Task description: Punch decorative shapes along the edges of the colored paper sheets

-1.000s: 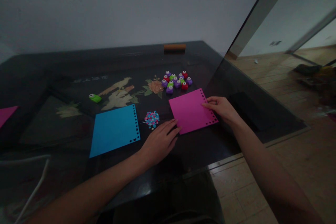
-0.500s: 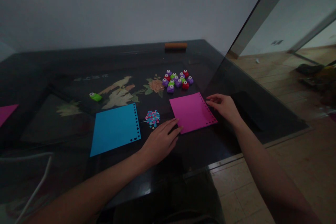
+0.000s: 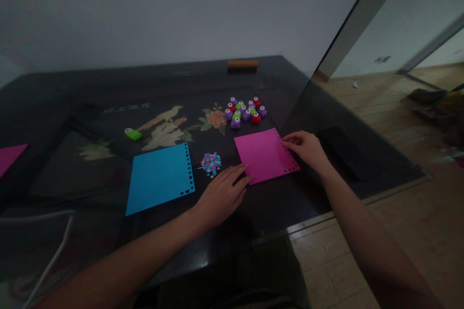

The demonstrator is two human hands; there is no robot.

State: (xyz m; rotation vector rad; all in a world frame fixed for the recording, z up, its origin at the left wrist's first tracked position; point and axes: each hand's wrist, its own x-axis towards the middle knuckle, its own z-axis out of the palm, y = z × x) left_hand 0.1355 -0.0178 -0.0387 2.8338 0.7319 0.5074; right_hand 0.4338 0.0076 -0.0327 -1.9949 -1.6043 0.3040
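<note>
A square of pink paper (image 3: pixel 263 157) lies on the dark table, with small shapes punched along its right side and at its lower right corner. My left hand (image 3: pixel 223 192) rests at its lower left edge, fingers stretched out and somewhat apart, their tips on the paper. At the right edge, the thumb and forefinger of my right hand (image 3: pixel 306 149) are pinched together on the paper's punched border. Left of my left hand is a small pile of pink, blue and white paper cut-outs (image 3: pixel 210 163). Blue paper (image 3: pixel 159 178), punched along its right side, lies further left.
Several purple, green and red craft punches (image 3: pixel 244 113) cluster behind the pink paper. One green punch (image 3: pixel 133 133) stands apart behind the blue paper. A brown cylinder (image 3: pixel 242 64) lies at the wall. A white cable (image 3: pixel 54 251) is at lower left, a dark flat object (image 3: pixel 340 152) at right.
My right hand has shifted slightly left, its fingertips now over the pink paper's right edge. My left hand stays in place on the paper.
</note>
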